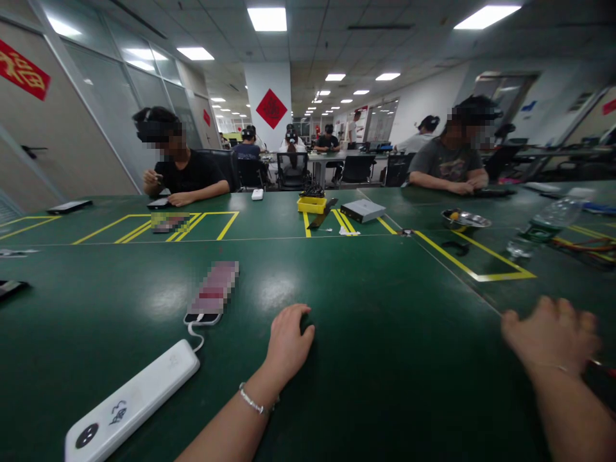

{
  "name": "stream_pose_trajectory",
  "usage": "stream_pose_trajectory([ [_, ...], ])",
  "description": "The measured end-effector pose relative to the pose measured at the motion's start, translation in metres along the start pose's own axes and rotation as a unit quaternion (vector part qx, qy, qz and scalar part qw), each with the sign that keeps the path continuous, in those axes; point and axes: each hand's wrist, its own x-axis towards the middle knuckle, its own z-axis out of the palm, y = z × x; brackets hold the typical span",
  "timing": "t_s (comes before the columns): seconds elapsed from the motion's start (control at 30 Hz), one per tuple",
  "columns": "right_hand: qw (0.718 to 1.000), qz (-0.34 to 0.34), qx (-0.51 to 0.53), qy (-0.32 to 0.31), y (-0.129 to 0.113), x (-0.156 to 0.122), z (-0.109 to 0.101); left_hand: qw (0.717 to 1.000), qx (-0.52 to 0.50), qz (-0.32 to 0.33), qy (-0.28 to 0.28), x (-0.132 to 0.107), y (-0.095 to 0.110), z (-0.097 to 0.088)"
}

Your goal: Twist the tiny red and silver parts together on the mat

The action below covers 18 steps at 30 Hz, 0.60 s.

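Note:
My left hand (290, 340) rests on the green table, fingers loosely bent and thumb apart, with nothing in its grasp. A bracelet (252, 399) circles that wrist. To its left lies a phone (214, 289), its screen blurred out, joined by a short white cable (195, 335) to a white power bank (135, 401). My right hand (553, 337) is over the table at the right, somewhat blurred, its thumb and fingers apart and no object visible in it. Close by its wrist, a dark object with some red (599, 378) is cut off by the frame edge.
Beyond my right hand are a clear plastic bottle (541, 224), a metal bowl (466, 219) and a black curved piece (455, 248). A yellow box (312, 204) and a grey box (362, 210) stand farther back. Two people wearing headgear sit across the table.

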Motion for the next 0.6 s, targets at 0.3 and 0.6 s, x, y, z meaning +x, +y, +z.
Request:
stream_pose_trajectory([
  [0.3, 0.933, -0.256, 0.099, -0.234, -0.227, -0.054, 0.031, 0.995, 0.063, 0.033, -0.066, -0.004, 0.003, 0.000],
  [0.6, 0.976, -0.131, -0.054, -0.165, -0.151, -0.002, 0.005, 0.990, 0.079, 0.036, -0.108, -0.006, 0.006, -0.004],
])
